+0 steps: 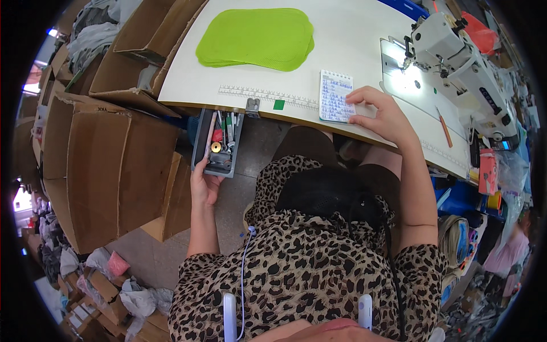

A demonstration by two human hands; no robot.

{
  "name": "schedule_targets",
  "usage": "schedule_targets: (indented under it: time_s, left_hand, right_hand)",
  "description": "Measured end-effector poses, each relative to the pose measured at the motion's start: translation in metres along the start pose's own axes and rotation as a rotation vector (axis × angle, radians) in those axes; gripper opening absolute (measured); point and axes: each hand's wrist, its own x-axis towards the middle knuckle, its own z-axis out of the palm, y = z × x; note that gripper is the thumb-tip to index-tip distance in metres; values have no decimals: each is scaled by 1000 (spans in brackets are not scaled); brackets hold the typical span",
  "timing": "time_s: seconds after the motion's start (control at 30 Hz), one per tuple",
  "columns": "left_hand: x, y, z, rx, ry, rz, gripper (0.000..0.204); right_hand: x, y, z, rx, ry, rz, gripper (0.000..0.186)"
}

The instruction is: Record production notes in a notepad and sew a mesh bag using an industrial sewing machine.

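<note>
My left hand (pixel 204 185) is closed on the near end of a small grey drawer (pixel 229 171), pulled out from under the table's front edge. Inside lie a pink stick or pencil (pixel 211 132), a brass-coloured bobbin (pixel 216 147), a red piece (pixel 217 135) and several slim metal tools. My right hand (pixel 383 114) grips the right side of a spiral notepad (pixel 335 97), thumb near its lower corner and fingers higher up. Handwritten lines fill the notepad's page. It lies near the table's front edge.
Stacked lime-green sheets (pixel 256 37) lie on the white table (pixel 353 34). A lit sewing machine (pixel 450 51) stands at the right, with an orange-handled tool (pixel 444 130) before it. Printed rulers run along the table edge. Large cardboard boxes (pixel 114 171) crowd the left side.
</note>
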Motion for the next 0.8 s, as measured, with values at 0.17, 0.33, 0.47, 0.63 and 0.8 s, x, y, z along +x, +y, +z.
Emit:
schedule_targets:
  time_s: [0.17, 0.33, 0.47, 0.63, 0.8]
  left_hand:
    - [0, -1, -1, -13, 23, -2, 47]
    - [1, 0, 3, -23, 32, -7, 46]
    - [3, -1, 1, -22, 49, -14, 46]
    - [3, -2, -3, -30, 23, -1, 46]
    - [2, -2, 0, -25, 48, -8, 46]
  right_hand:
    - [1, -4, 10, -226, 135, -109, 49]
    - [8, 13, 12, -139, 58, -87, 59]
    - [15, 13, 5, -31, -5, 1, 62]
    - [18, 11, -6, 76, -112, 98, 63]
    - [16, 15, 6, -45, -39, -17, 62]
